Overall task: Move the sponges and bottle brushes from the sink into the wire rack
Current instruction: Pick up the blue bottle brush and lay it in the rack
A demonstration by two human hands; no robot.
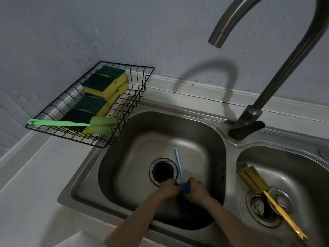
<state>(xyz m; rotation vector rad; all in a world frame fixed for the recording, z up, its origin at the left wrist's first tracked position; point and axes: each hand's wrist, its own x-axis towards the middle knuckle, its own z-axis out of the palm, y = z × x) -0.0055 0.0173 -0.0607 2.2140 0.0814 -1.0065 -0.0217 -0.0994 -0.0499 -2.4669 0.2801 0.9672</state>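
I noted left hand [168, 189] and right hand [195, 190] both clamped on the blue bottle brush [184, 188] head, low in the sink [124, 157], handle pointing away

Blue brush [178, 163], green brush [71, 124], yellow brush [267, 193]

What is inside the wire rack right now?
The wire rack holds several green-topped yellow sponges, some stacked, and a green bottle brush lying across its front. Lower sponges are partly covered, so the exact count is unclear.
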